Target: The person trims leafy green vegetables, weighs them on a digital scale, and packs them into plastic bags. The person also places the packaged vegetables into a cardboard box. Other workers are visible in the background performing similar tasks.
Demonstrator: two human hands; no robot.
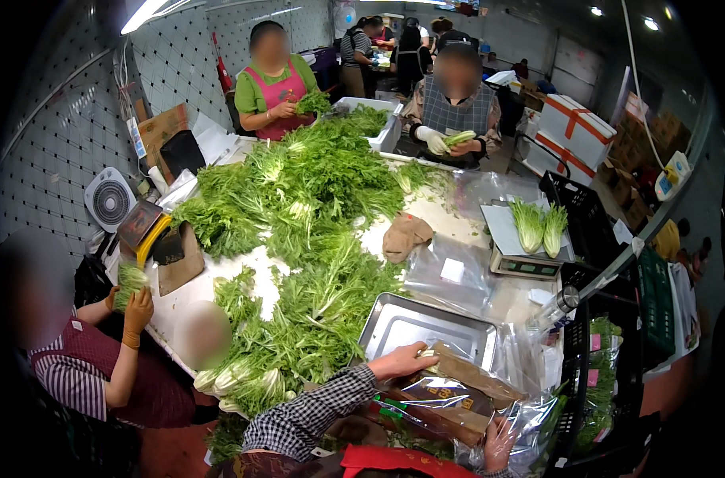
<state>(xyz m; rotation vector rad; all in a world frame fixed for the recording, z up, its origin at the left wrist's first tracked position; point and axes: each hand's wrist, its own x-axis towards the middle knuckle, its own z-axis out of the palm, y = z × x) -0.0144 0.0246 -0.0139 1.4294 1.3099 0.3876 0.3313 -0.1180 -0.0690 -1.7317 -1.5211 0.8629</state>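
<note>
My left hand (404,362), in a black-and-white checked sleeve, reaches over the near rim of a metal tray (426,325). Its fingers are closed at the end of a brown strip (470,374), where a bit of pale green shows; what they grip is partly hidden. At the lower right my right hand (499,443) is closed on the crinkled edge of a clear plastic bag (530,418). Between the hands lies a stack of clear packaging with dark printing (446,392). Left of my forearm spreads a large heap of leafy greens (323,295).
A scale (526,267) bears two bundles of greens (530,225). Black crates (597,382) line the right side, by a metal pole. A brown cloth (407,237) and plastic sheets (450,279) lie mid-table. Three co-workers (279,88) stand around the table, each handling greens.
</note>
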